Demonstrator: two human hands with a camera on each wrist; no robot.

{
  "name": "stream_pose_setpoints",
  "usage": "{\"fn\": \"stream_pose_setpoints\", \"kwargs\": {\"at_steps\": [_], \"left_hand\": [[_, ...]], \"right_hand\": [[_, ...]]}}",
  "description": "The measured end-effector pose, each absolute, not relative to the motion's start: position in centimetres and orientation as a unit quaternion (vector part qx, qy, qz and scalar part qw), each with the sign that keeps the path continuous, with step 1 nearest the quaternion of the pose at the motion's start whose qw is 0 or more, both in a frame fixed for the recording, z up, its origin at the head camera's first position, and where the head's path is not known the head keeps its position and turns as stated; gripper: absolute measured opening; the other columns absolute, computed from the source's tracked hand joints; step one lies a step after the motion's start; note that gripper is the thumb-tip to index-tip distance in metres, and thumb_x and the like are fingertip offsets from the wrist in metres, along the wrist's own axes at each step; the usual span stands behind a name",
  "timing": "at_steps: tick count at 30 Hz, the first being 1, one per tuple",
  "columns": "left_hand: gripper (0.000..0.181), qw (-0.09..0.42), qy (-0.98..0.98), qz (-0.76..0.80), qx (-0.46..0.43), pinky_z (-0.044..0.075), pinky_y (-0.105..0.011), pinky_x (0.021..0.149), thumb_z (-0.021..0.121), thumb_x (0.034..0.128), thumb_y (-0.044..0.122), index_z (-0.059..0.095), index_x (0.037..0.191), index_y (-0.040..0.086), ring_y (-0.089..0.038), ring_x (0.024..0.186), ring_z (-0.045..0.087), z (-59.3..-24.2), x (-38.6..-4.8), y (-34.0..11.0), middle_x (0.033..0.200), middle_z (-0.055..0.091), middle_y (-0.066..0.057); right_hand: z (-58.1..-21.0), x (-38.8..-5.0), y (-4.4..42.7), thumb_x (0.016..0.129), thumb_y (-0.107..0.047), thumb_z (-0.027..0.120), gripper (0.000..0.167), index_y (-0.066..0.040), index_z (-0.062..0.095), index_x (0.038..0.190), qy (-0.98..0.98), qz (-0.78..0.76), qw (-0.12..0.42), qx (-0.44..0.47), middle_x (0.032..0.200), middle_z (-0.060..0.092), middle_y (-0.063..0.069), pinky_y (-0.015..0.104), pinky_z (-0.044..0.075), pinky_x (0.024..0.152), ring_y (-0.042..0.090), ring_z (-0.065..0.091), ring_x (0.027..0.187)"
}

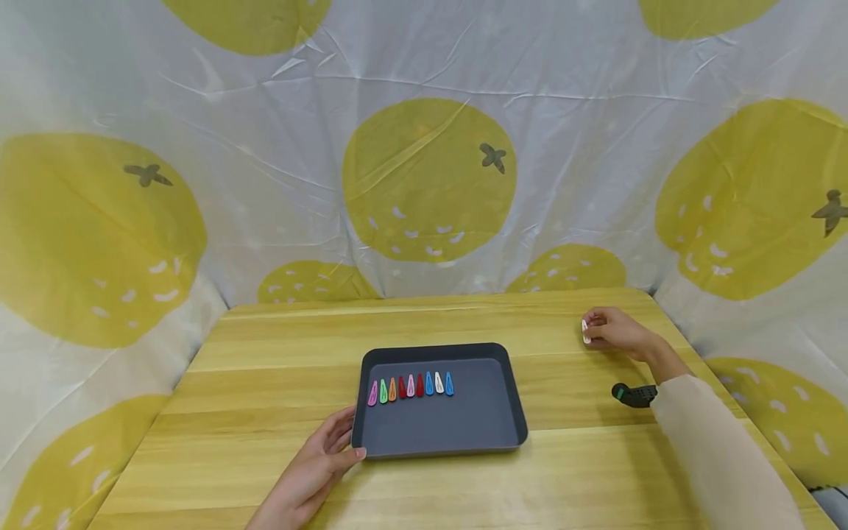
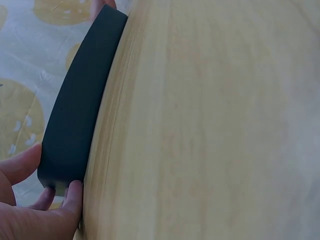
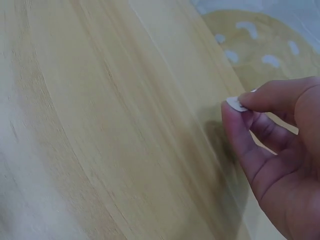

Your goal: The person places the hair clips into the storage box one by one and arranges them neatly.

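Observation:
A dark grey rectangular tray point(image 1: 437, 434) lies on the table. Inside it, a row of several snap hair clips point(image 1: 411, 386) in pink, green, orange, red, blue and white runs along the left and middle of its far half. My left hand point(image 1: 318, 460) grips the tray's near left corner, thumb on the near side and fingers against the left wall point(image 2: 80, 95). Away to the right, over the far right of the table, my right hand point(image 1: 616, 330) pinches a white hair clip point(image 1: 586, 333) between thumb and forefinger; the fingertips partly cover this clip point(image 3: 236, 104).
The light wooden table point(image 1: 278, 361) has its far edge against a hanging white cloth point(image 1: 285, 169) printed with yellow fruit, which also closes off both sides. A black strap-like device with a green patch point(image 1: 634, 395) juts from the right wrist.

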State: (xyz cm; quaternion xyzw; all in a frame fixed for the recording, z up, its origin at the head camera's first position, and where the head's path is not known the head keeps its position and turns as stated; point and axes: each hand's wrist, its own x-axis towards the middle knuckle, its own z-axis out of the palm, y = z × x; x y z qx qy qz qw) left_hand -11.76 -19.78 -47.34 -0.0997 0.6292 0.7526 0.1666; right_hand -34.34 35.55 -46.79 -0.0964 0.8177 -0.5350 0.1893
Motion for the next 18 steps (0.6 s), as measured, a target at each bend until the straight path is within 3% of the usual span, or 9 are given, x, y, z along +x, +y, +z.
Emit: {"fn": "stream_pose_setpoints", "kwargs": {"at_steps": [7,18], "left_hand": [[0.082,0.166,0.628,0.755,-0.093,0.030,-0.052,0.117,0.070,0.0911,-0.009,0.025,0.159,0.001,-0.044,0.151,0.018,-47.5,-11.8,-19.4,0.165,0.019,-0.025],[0.082,0.161,0.628,0.755,-0.100,0.028,-0.054,0.118,0.069,0.0909,-0.011,0.025,0.159,0.001,-0.045,0.150,0.016,-47.2,-11.7,-19.6,0.165,0.018,-0.026]], "right_hand": [[-46.5,-33.8,34.5,0.104,0.000,0.057,0.026,0.013,0.042,0.121,0.796,-0.568,0.189,-0.090,0.095,0.051,0.012,0.036,0.059,0.081,0.024,0.062,0.088],[-45.9,-33.3,32.0,0.105,0.000,0.056,0.030,0.013,0.042,0.128,0.747,-0.622,0.219,-0.085,0.102,0.055,0.012,0.037,0.057,0.089,0.022,0.064,0.095]]}}
